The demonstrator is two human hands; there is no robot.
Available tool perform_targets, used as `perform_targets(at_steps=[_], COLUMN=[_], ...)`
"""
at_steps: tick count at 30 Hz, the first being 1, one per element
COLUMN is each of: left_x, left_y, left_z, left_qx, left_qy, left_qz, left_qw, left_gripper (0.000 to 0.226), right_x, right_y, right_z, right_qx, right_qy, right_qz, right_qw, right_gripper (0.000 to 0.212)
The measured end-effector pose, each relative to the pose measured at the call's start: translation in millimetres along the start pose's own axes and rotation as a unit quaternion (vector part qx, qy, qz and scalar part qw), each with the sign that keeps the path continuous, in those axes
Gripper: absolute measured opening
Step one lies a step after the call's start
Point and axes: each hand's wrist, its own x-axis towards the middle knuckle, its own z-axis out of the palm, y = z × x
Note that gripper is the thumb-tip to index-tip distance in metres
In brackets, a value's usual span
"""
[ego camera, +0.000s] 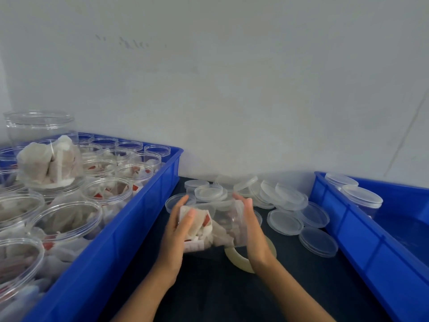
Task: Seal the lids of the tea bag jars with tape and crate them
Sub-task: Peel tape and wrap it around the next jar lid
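Observation:
A clear plastic jar (214,225) stuffed with tea bags is held between both hands over the dark table. My left hand (177,231) grips its left side with the thumb laid across the front. Gripping its right side is my right hand (251,225), fingers up along the wall. Whether a lid sits on this jar is unclear. A roll of pale tape (234,256) lies flat on the table just below the jar, partly hidden by my right wrist. Loose clear lids (284,221) are heaped behind and to the right.
A blue crate (130,231) on the left holds several open jars of tea bags, one stacked on top (46,156). A second blue crate (362,242) on the right holds two lidded jars (361,198) at its far end. A white wall stands close behind.

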Motion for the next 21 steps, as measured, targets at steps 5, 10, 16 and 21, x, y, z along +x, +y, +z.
perform_targets(at_steps=[5,10,16,21], left_x=[2.1,2.9,1.7,-1.3], left_y=[4.8,-0.3,0.8,-3.1], left_z=[-8.3,-2.5,-1.1,4.2], left_qx=[-0.147,-0.075,-0.049,-0.066], left_qy=[-0.074,-0.032,0.031,0.033], left_qz=[-0.208,-0.085,0.001,-0.03], left_qw=[0.964,0.993,0.998,0.997], left_gripper=[0.05,0.061,0.052,0.062], right_x=[-3.8,-5.3,-3.0,3.8], right_y=[-0.3,-3.4,-17.2,-23.5], right_z=[-7.8,5.4,9.2,3.3], right_qx=[-0.29,-0.184,-0.188,-0.206], right_qy=[-0.005,0.079,0.107,0.097], right_qz=[-0.323,-0.141,-0.091,-0.022], right_qw=[0.901,0.97,0.972,0.974], right_gripper=[0.058,0.039,0.044,0.037])
